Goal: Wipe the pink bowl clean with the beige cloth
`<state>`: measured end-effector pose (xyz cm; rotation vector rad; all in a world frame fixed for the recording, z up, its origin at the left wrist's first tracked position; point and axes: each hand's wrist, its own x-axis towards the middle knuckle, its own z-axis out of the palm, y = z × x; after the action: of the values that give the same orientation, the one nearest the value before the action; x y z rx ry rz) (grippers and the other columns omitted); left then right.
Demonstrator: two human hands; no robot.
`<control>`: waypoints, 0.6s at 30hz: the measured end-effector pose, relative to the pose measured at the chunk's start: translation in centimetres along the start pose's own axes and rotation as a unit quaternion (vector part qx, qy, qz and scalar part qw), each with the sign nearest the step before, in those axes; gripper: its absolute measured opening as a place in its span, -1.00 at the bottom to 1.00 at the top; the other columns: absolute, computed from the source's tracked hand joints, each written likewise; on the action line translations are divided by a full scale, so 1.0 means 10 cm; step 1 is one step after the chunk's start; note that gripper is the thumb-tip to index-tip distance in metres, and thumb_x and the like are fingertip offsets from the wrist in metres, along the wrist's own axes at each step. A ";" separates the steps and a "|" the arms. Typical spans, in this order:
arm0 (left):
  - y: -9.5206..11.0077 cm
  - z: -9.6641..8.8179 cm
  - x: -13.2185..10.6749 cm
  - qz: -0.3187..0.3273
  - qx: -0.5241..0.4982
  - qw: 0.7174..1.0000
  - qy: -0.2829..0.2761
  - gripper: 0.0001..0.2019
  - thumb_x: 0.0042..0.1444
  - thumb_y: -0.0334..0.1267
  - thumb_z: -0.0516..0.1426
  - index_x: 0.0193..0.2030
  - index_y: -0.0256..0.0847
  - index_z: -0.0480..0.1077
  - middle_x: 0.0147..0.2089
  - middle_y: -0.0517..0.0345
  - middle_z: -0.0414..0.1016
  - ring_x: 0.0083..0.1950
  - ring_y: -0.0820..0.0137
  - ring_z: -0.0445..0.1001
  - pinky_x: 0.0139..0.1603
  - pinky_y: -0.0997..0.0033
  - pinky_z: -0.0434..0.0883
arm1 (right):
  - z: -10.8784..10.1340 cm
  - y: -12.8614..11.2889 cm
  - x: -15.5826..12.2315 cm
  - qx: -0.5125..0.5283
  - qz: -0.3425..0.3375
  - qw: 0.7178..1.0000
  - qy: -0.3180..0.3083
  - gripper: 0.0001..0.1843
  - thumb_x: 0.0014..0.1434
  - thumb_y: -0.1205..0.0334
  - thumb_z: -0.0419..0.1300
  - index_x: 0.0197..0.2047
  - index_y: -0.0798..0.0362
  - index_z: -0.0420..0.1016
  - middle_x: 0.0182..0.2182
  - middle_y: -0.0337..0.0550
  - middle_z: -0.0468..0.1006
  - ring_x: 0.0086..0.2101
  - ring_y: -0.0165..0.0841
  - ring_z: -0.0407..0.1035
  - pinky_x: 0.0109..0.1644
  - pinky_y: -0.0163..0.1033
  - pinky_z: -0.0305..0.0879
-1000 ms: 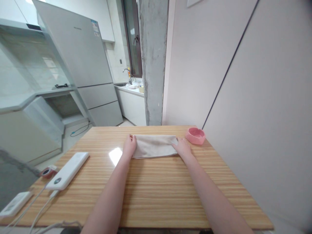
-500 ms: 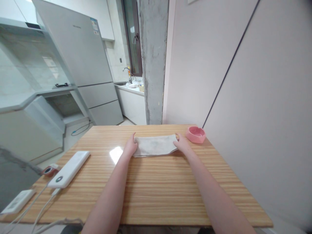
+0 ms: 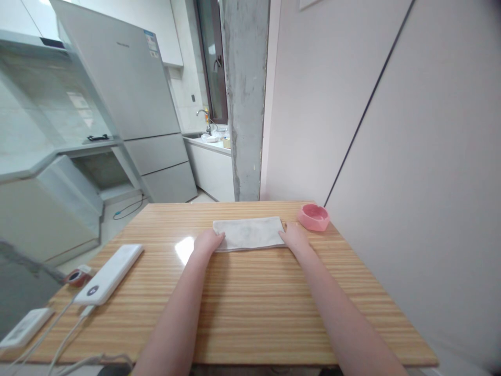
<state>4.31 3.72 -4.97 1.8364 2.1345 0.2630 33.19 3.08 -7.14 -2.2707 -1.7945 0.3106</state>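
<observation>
A pale grey-white folded cloth (image 3: pixel 250 233) lies as a long flat strip across the far half of the wooden table (image 3: pixel 266 303). My left hand (image 3: pixel 209 242) grips its left end, thumb on top and the fingers tucked out of sight at the edge. At the opposite end my right hand (image 3: pixel 293 236) pinches the near right corner between thumb and fingers. Just beyond my right hand sits a pink angular ashtray (image 3: pixel 313 216).
On the left side of the table lie a white power bank (image 3: pixel 109 274) with a cable plugged in, a small reddish-brown round object (image 3: pixel 77 277) and another white device (image 3: pixel 26 327). Walls border the right side; a fridge (image 3: pixel 117 78) stands beyond.
My left hand has turned, bringing its thumb over the cloth's left end. My right hand has shifted slightly down its end. The cloth stays in nearly the same place.
</observation>
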 end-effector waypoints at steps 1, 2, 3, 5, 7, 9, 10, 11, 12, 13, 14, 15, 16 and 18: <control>0.01 0.00 0.01 0.014 -0.013 1.000 -0.008 -0.60 0.09 0.00 0.03 -0.19 -0.32 0.45 -0.07 -0.29 0.52 0.00 0.04 0.48 -0.08 0.26 0.35 | 0.00 0.00 0.00 0.002 -0.001 1.000 -0.003 -0.61 0.15 0.16 0.07 0.01 0.16 0.38 -0.07 0.14 0.50 -0.03 -0.11 0.39 -0.07 -0.16 0.27; 0.03 -0.01 0.01 0.020 -0.026 0.999 -0.011 -0.62 0.10 -0.04 0.02 -0.15 -0.31 0.43 -0.03 -0.26 0.51 0.01 0.08 0.47 -0.07 0.29 0.35 | 0.00 0.01 0.01 0.005 -0.001 1.000 -0.005 -0.61 0.15 0.16 0.07 0.00 0.16 0.38 -0.07 0.13 0.51 -0.03 -0.12 0.39 -0.07 -0.16 0.27; 0.04 -0.01 0.02 0.020 -0.039 0.999 -0.007 -0.64 0.12 -0.09 0.01 -0.10 -0.31 0.40 0.00 -0.23 0.49 0.03 0.12 0.47 -0.06 0.33 0.34 | 0.00 0.01 0.01 0.007 -0.002 1.000 -0.007 -0.62 0.15 0.16 0.07 0.00 0.16 0.39 -0.07 0.12 0.51 -0.03 -0.12 0.39 -0.07 -0.17 0.26; 0.05 -0.02 0.02 0.015 -0.058 0.998 0.021 -0.68 0.14 -0.21 -0.01 -0.02 -0.32 0.33 0.02 -0.20 0.48 0.03 0.18 0.47 -0.06 0.36 0.34 | 0.00 0.02 0.01 0.012 -0.005 1.000 -0.009 -0.61 0.15 0.17 0.07 0.01 0.15 0.39 -0.07 0.11 0.51 -0.03 -0.14 0.39 -0.06 -0.19 0.26; 0.04 0.00 0.03 0.001 -0.055 0.998 0.037 -0.68 0.15 -0.28 -0.03 0.03 -0.34 0.27 -0.02 -0.24 0.49 0.00 0.17 0.48 -0.08 0.33 0.34 | 0.00 0.01 0.01 0.016 -0.008 1.000 -0.012 -0.61 0.14 0.16 0.08 0.01 0.14 0.39 -0.06 0.10 0.52 -0.03 -0.15 0.39 -0.06 -0.20 0.25; 0.00 0.03 0.05 -0.011 -0.060 0.997 0.041 -0.65 0.15 -0.28 0.00 0.07 -0.37 0.21 -0.04 -0.29 0.49 0.00 0.12 0.48 -0.08 0.28 0.33 | 0.01 0.00 0.01 0.020 -0.014 1.000 -0.011 -0.61 0.14 0.17 0.08 0.01 0.13 0.39 -0.06 0.08 0.52 -0.03 -0.17 0.39 -0.07 -0.21 0.25; -0.02 0.05 0.06 -0.013 -0.071 0.997 0.039 -0.62 0.14 -0.28 0.02 0.09 -0.38 0.19 -0.03 -0.30 0.48 0.01 0.11 0.47 -0.07 0.28 0.33 | 0.01 -0.01 0.01 0.023 -0.016 1.000 -0.010 -0.62 0.14 0.17 0.08 0.01 0.12 0.39 -0.07 0.07 0.52 -0.04 -0.18 0.40 -0.09 -0.22 0.25; -0.03 0.06 0.08 -0.013 -0.086 0.996 0.033 -0.58 0.11 -0.28 0.05 0.11 -0.38 0.18 -0.01 -0.30 0.47 0.02 0.11 0.46 -0.06 0.28 0.33 | 0.01 -0.01 0.01 0.026 -0.018 0.999 -0.011 -0.64 0.14 0.17 0.08 -0.01 0.12 0.40 -0.08 0.05 0.53 -0.06 -0.18 0.40 -0.11 -0.23 0.25; -0.05 0.06 0.09 -0.010 -0.099 0.995 0.024 -0.55 0.09 -0.28 0.07 0.13 -0.38 0.16 0.01 -0.29 0.46 0.04 0.13 0.45 -0.05 0.30 0.33 | 0.01 -0.01 0.01 0.026 -0.019 0.999 -0.013 -0.66 0.15 0.17 0.08 -0.04 0.12 0.41 -0.10 0.04 0.54 -0.08 -0.19 0.41 -0.13 -0.23 0.25; -0.06 0.05 0.10 -0.007 -0.114 0.993 0.020 -0.52 0.07 -0.29 0.08 0.14 -0.37 0.15 0.03 -0.28 0.44 0.04 0.15 0.45 -0.04 0.31 0.33 | 0.01 -0.02 0.01 0.026 -0.020 0.999 -0.016 -0.69 0.15 0.17 0.08 -0.08 0.11 0.43 -0.12 0.03 0.54 -0.11 -0.19 0.42 -0.16 -0.23 0.24; -0.06 0.03 0.10 -0.006 -0.133 0.991 0.027 -0.50 0.06 -0.31 0.07 0.16 -0.36 0.14 0.03 -0.25 0.44 0.03 0.18 0.46 -0.04 0.33 0.34 | 0.00 -0.02 0.00 0.024 -0.020 0.999 -0.018 -0.71 0.15 0.15 0.07 -0.13 0.11 0.44 -0.14 0.03 0.55 -0.14 -0.19 0.43 -0.19 -0.24 0.24; -0.06 0.00 0.09 -0.004 -0.155 0.987 0.050 -0.49 0.05 -0.32 0.07 0.17 -0.34 0.13 0.01 -0.20 0.45 -0.01 0.21 0.47 -0.06 0.35 0.35 | 0.00 -0.03 0.00 0.021 -0.019 0.999 -0.019 -0.72 0.15 0.12 0.08 -0.17 0.11 0.45 -0.17 0.02 0.55 -0.16 -0.19 0.44 -0.23 -0.24 0.23; -0.04 -0.05 0.08 0.002 -0.184 0.979 0.091 -0.48 0.04 -0.32 0.06 0.18 -0.31 0.13 -0.01 -0.14 0.46 -0.05 0.25 0.48 -0.07 0.36 0.36 | -0.01 -0.04 -0.01 0.018 -0.017 1.000 -0.019 -0.72 0.14 0.09 0.09 -0.21 0.11 0.46 -0.19 0.02 0.56 -0.19 -0.19 0.44 -0.25 -0.24 0.22; 0.01 -0.14 0.02 0.030 -0.258 0.943 0.210 -0.50 0.05 -0.30 0.05 0.17 -0.24 0.13 -0.06 -0.02 0.46 -0.12 0.31 0.48 -0.09 0.38 0.37 | -0.01 -0.09 -0.05 0.019 -0.027 0.999 -0.021 -0.71 0.13 0.04 0.12 -0.29 0.10 0.46 -0.26 -0.01 0.56 -0.24 -0.22 0.43 -0.30 -0.26 0.19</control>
<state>3.90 3.98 -3.66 1.6257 1.9861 1.1985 32.30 2.79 -6.77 -2.2014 -1.8513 0.3802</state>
